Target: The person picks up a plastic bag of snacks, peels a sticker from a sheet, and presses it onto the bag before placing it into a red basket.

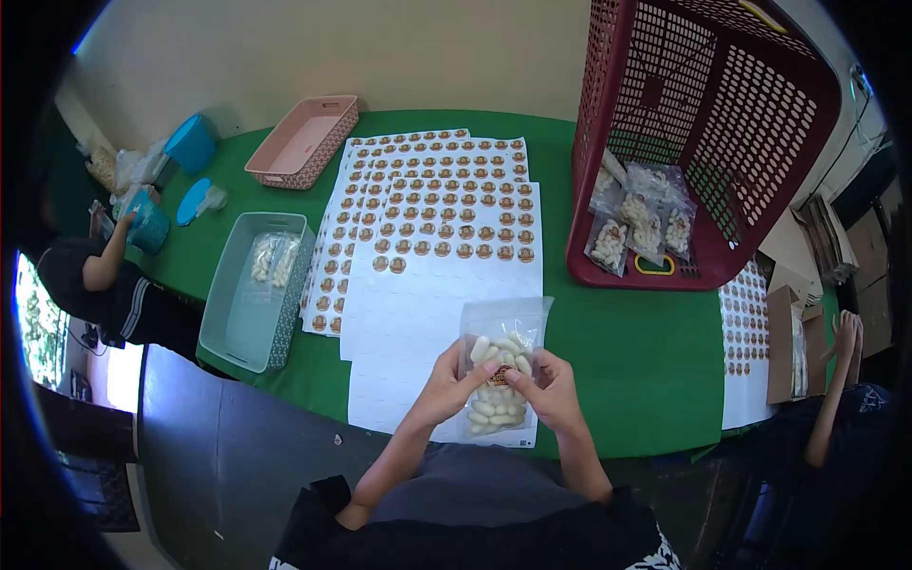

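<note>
A clear plastic pouch (496, 413) of white, oblong pieces is held upright between my two hands, over the front of the table. My left hand (448, 385) grips its left side, with the thumb on the front. On the right side my right hand (548, 388) holds it the same way, its thumb touching the round brown sticker (499, 377) on the pouch. Both hands' fingers go behind the pouch and are partly hidden. Beneath and beyond lie sheets of round stickers (446, 218); the nearest sheet has many stickers gone from its lower part.
On the right a maroon basket (655, 277) lies on its side with several filled pouches (638, 223). A mint tray (220, 328) holding pouches (274, 258) and a pink tray (285, 179) stand left. People work at both ends, near a blue tub (147, 226) and a cardboard box (781, 342).
</note>
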The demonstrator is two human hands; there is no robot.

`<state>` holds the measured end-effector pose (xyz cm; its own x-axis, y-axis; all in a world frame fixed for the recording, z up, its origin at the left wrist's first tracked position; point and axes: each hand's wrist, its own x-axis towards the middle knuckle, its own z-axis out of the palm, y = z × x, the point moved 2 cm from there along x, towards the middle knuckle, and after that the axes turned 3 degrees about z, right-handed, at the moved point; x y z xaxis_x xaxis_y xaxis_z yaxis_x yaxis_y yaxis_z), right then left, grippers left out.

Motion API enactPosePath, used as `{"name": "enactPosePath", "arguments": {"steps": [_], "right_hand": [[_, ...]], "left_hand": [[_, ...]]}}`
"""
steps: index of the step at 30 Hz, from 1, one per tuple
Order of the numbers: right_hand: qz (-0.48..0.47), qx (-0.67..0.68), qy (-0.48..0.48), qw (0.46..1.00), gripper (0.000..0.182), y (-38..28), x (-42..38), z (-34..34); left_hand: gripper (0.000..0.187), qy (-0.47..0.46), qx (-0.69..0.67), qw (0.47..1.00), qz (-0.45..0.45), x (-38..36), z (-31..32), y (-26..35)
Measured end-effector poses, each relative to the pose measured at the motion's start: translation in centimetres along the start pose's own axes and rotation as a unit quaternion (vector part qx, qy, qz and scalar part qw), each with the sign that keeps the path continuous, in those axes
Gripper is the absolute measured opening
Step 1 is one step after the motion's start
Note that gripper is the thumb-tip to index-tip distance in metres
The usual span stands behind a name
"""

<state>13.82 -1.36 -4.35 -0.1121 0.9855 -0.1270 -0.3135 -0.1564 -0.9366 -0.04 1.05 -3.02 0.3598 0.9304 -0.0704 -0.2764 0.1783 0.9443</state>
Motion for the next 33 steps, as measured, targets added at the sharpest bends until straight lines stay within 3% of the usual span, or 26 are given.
{"name": "enactPosePath", "arguments": {"steps": [5, 12, 14, 17, 24, 27, 29, 33], "right_hand": [[0.002, 0.005, -0.004, 1.000, 0.024, 0.1, -0.1, 0.3], [0.010, -0.083, -0.036, 0.996, 0.035, -0.8, -0.1, 0.0], [-0.003, -0.041, -0.020, 0.999, 0.036, -0.4, 0.1, 0.0], [-0.016, 0.011, -0.004, 1.000, 0.037, 0.0, 0.5, -0.3], [0.055, -0.066, -0.044, 0.995, 0.032, 0.0, 0.1, -0.9], [0.044, -0.091, -0.033, 0.994, 0.028, 0.2, -0.2, -0.3], [0.068, -0.091, -0.041, 0.993, 0.028, 0.0, -0.6, 0.3], [0.087, -0.152, -0.058, 0.983, 0.032, 0.0, -1.0, 0.8]], "left_hand": [[0.022, 0.032, 0.044, 0.998, 0.028, 0.2, -0.5, -1.4], [0.025, -0.005, 0.040, 0.999, -0.007, 0.1, -0.4, -0.9], [0.038, -0.047, 0.183, 0.979, 0.076, 0.1, -0.3, -0.1], [0.049, -0.071, 0.072, 0.995, 0.002, 0.3, -0.7, -0.8], [0.053, -0.103, 0.141, 0.985, 0.005, -0.1, -0.5, -0.8], [0.048, -0.114, 0.148, 0.981, 0.051, 0.1, -0.8, -0.4], [0.037, 0.004, 0.109, 0.993, 0.044, 0.6, -1.4, 0.3], [0.017, 0.074, 0.103, 0.991, 0.030, 0.7, -1.6, 0.6]]}}
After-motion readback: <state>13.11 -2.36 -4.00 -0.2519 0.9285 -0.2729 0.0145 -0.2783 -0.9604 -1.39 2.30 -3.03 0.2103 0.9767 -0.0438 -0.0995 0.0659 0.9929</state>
